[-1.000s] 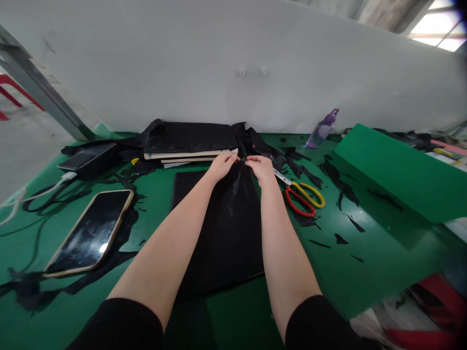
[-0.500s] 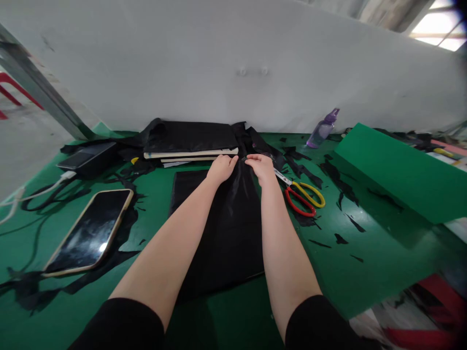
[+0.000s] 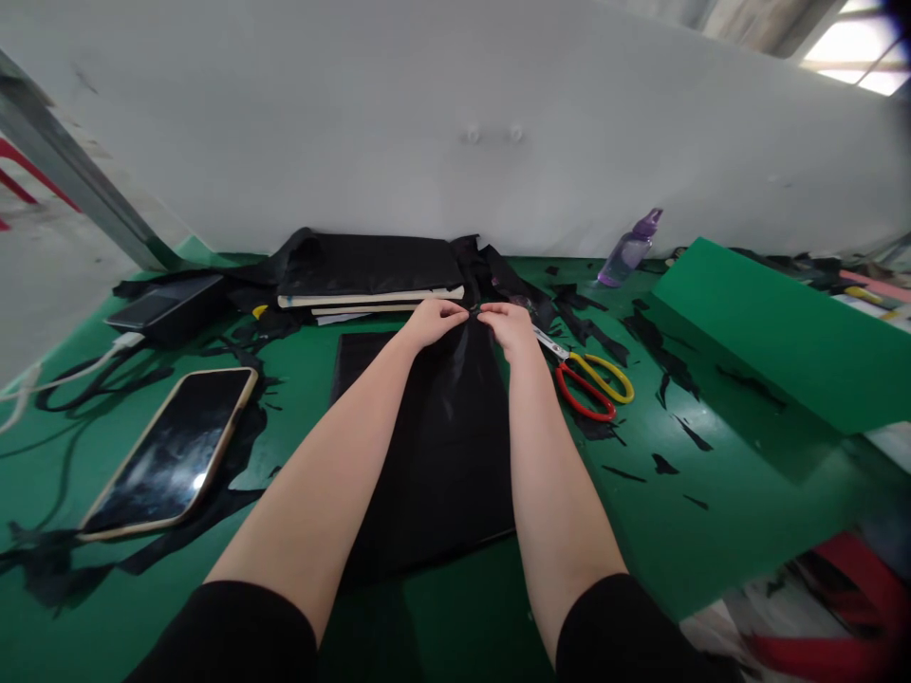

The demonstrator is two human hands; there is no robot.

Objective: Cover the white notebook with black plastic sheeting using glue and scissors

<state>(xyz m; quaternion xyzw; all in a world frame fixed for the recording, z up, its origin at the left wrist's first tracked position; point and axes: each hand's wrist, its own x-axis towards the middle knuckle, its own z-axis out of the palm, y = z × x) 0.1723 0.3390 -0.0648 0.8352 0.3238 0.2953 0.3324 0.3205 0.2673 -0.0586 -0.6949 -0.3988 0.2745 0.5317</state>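
A large piece of black fabric (image 3: pixel 455 446) lies over a flat rectangular shape on the green tabletop, creased where it is drawn up toward its far end. My left hand (image 3: pixel 431 323) pinches the gathered far end of this fabric between thumb and fingers. Close beside it on the right, my right hand (image 3: pixel 507 324) pinches the same bunched spot, its fingertips almost meeting the left ones. Something small and dark sits between the fingertips, too small to make out. Scissors (image 3: pixel 590 379) with one red and one yellow handle lie just right of my right hand.
Behind my hands lies a black-covered stack of boards (image 3: pixel 370 270). At left are a phone (image 3: pixel 171 455) and a black device (image 3: pixel 171 308) with a white cable. Black scraps (image 3: pixel 661 351), a purple bottle (image 3: pixel 630 251) and a green panel (image 3: pixel 783 332) are at right, before a white wall (image 3: pixel 356 123).
My left hand has shifted slightly right, its fingertips coming closer to those of my right hand at the gathered fabric. The right hand has barely moved.
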